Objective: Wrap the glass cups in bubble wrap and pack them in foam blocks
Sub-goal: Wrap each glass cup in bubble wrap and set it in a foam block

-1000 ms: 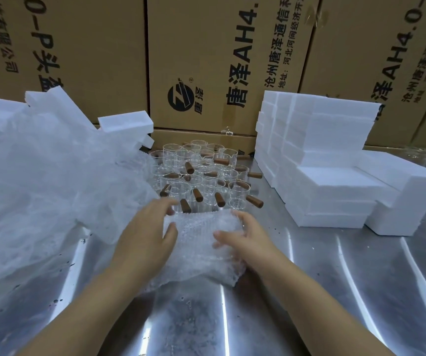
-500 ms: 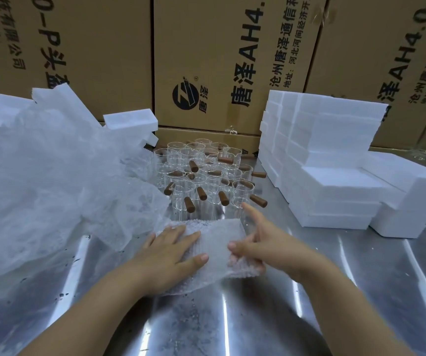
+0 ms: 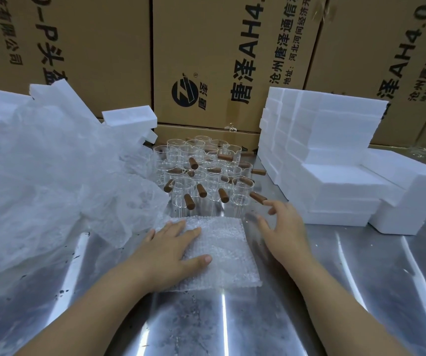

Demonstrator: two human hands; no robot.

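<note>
A square sheet of bubble wrap (image 3: 226,249) lies flat on the metal table. My left hand (image 3: 167,249) presses its left part down with straight fingers. My right hand (image 3: 285,228) hovers just past the sheet's right edge, fingers spread and holding nothing, its fingertips close to the brown handle of the nearest glass cup (image 3: 242,199). Several clear glass cups with brown wooden handles (image 3: 201,173) stand clustered behind the sheet. White foam blocks (image 3: 335,160) are stacked at the right.
A big heap of crumpled bubble wrap (image 3: 52,181) fills the left side, with foam blocks (image 3: 127,118) behind it. Printed cardboard boxes (image 3: 219,60) wall off the back. The shiny metal table (image 3: 232,325) reaches to the near edge.
The bubble wrap went from bunched between both hands to spread flat. My left hand now presses it down, while my right hand let go and moved toward the cups.
</note>
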